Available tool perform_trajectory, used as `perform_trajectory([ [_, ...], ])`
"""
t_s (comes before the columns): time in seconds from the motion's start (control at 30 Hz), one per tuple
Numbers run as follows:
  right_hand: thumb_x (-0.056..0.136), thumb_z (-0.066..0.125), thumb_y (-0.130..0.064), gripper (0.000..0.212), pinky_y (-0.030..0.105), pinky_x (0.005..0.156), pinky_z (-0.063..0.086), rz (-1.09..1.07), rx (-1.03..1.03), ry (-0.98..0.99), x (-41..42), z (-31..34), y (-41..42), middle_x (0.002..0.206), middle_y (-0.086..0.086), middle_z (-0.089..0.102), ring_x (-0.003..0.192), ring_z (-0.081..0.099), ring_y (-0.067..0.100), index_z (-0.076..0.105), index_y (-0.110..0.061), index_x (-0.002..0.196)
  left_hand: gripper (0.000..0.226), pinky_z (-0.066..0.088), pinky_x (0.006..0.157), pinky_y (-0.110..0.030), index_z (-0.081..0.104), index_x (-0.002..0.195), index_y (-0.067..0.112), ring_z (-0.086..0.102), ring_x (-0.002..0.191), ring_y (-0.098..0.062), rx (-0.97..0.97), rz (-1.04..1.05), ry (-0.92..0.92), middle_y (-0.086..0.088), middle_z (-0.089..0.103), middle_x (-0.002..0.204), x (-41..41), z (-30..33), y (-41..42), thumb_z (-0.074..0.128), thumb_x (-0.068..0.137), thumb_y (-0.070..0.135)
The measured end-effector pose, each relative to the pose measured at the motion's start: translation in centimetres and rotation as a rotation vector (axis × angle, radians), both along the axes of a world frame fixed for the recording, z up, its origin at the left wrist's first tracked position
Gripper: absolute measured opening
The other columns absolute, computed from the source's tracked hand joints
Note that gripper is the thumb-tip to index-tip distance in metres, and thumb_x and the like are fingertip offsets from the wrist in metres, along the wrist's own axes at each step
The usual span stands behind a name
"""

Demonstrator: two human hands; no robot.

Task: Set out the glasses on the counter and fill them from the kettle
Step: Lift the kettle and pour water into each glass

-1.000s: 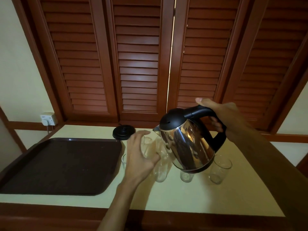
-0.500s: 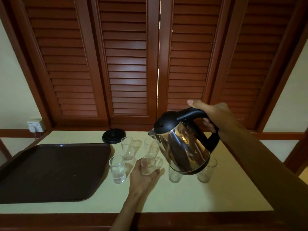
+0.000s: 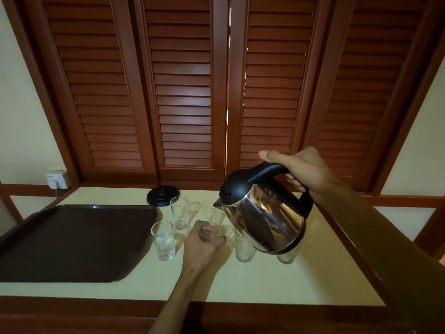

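Note:
Several clear glasses stand on the pale counter. My left hand grips one glass that stands on the counter in the middle of the group. To its left is a glass with water, and behind that another glass. My right hand holds the steel kettle by its black handle, lifted above the counter and tilted left, spout just above the held glass. Two glasses sit partly hidden under the kettle. No stream of water is visible.
A dark brown tray lies at the left of the counter. The black kettle base sits at the back near the wall. A wall socket is at the far left. Wooden louvred shutters rise behind.
My left hand has lowered the glass it held up near the spout onto the counter among the others. The kettle stays lifted and tilted in my right hand.

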State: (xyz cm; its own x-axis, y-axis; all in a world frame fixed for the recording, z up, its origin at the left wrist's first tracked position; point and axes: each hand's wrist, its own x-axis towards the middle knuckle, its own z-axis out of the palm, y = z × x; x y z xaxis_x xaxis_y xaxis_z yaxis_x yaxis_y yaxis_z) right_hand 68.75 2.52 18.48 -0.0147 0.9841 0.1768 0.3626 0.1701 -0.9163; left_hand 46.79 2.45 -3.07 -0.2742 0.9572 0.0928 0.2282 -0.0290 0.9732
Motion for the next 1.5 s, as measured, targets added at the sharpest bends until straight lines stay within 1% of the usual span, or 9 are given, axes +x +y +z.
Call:
perform_trajectory([
  [0.07, 0.076, 0.081, -0.055, 0.049, 0.022, 0.037, 0.03, 0.019, 0.002, -0.038, 0.2, 0.0, -0.1, 0.048, 0.003, 0.044, 0.034, 0.036, 0.012, 0.068, -0.011, 0.057, 0.028, 0.048, 0.056, -0.016, 0.061, 0.092, 0.012, 0.058, 0.066, -0.009, 0.002, -0.001, 0.025, 0.003, 0.064, 0.076, 0.2, 0.4, -0.4, 0.079, 0.071, 0.006],
  [0.17, 0.073, 0.082, -0.057, 0.064, 0.019, 0.039, 0.035, -0.001, 0.025, -0.112, 0.3, 0.1, 0.1, 0.052, 0.007, 0.048, 0.036, 0.043, 0.012, 0.073, 0.006, 0.079, 0.028, 0.05, 0.059, -0.023, 0.062, 0.09, 0.013, 0.059, 0.063, -0.006, 0.011, 0.008, 0.06, 0.003, 0.066, 0.073, 0.5, 0.8, -0.7, 0.08, 0.069, 0.004],
  [0.27, 0.064, 0.082, -0.067, 0.078, 0.032, 0.064, 0.049, -0.039, 0.053, -0.2, 0.3, 0.1, 0.4, 0.065, 0.019, 0.061, 0.057, 0.061, 0.03, 0.075, 0.007, 0.089, 0.029, 0.051, 0.062, -0.031, 0.06, 0.085, 0.011, 0.058, 0.062, -0.011, 0.015, -0.01, 0.089, 0.003, 0.064, 0.068, 0.9, 1.1, -0.8, 0.081, 0.065, 0.008],
  [0.33, 0.061, 0.082, -0.069, 0.08, 0.037, 0.07, 0.049, -0.044, 0.06, -0.242, 0.1, 0.3, 0.5, 0.064, 0.013, 0.059, 0.06, 0.059, 0.026, 0.073, 0.008, 0.083, 0.031, 0.05, 0.061, -0.033, 0.057, 0.082, 0.008, 0.055, 0.06, -0.012, 0.022, -0.024, 0.113, 0.004, 0.06, 0.065, 1.0, 1.2, -0.7, 0.081, 0.062, 0.011],
  [0.47, 0.066, 0.084, -0.065, 0.057, 0.034, 0.061, 0.043, -0.027, 0.06, -0.318, -0.1, 1.0, -0.1, 0.051, 0.0, 0.048, 0.049, 0.05, 0.014, 0.065, -0.011, 0.059, 0.029, 0.048, 0.06, -0.032, 0.055, 0.075, 0.015, 0.052, 0.057, -0.01, 0.036, -0.029, 0.128, 0.008, 0.057, 0.062, 1.2, 1.0, -1.0, 0.08, 0.059, 0.015],
  [0.6, 0.063, 0.081, -0.069, 0.065, 0.037, 0.071, 0.05, -0.029, 0.071, -0.377, -0.2, 1.3, -0.3, 0.065, 0.006, 0.059, 0.063, 0.061, 0.021, 0.078, -0.006, 0.077, 0.029, 0.049, 0.06, -0.029, 0.057, 0.074, 0.021, 0.056, 0.059, -0.01, 0.041, -0.014, 0.123, 0.009, 0.062, 0.063, 1.0, 0.8, -1.1, 0.082, 0.063, 0.01],
  [0.77, 0.056, 0.08, -0.075, 0.077, 0.039, 0.067, 0.051, -0.047, 0.071, -0.404, 0.0, 1.7, 0.2, 0.062, 0.004, 0.056, 0.059, 0.057, 0.019, 0.077, -0.002, 0.082, 0.027, 0.049, 0.059, -0.023, 0.062, 0.08, 0.014, 0.06, 0.063, -0.011, 0.036, -0.006, 0.123, 0.003, 0.067, 0.071, 0.8, 0.6, -1.3, 0.083, 0.067, 0.005],
  [1.23, 0.061, 0.084, -0.067, 0.056, 0.033, 0.059, 0.041, -0.082, 0.097, -0.41, 0.6, 3.0, -0.3, 0.048, -0.004, 0.043, 0.049, 0.047, 0.015, 0.064, -0.016, 0.056, 0.029, 0.05, 0.06, -0.028, 0.059, 0.076, 0.023, 0.059, 0.062, -0.012, 0.018, -0.018, 0.126, 0.008, 0.064, 0.067, 0.4, -0.6, -1.3, 0.082, 0.061, 0.012],
  [1.5, 0.063, 0.083, -0.066, 0.056, 0.034, 0.063, 0.046, -0.083, 0.118, -0.396, 1.0, 3.5, -0.1, 0.046, -0.005, 0.052, 0.053, 0.055, 0.014, 0.073, -0.012, 0.066, 0.031, 0.048, 0.06, -0.025, 0.061, 0.083, 0.013, 0.057, 0.064, -0.012, 0.004, -0.017, 0.149, 0.003, 0.064, 0.073, 0.2, -1.1, -1.3, 0.084, 0.064, 0.006],
])
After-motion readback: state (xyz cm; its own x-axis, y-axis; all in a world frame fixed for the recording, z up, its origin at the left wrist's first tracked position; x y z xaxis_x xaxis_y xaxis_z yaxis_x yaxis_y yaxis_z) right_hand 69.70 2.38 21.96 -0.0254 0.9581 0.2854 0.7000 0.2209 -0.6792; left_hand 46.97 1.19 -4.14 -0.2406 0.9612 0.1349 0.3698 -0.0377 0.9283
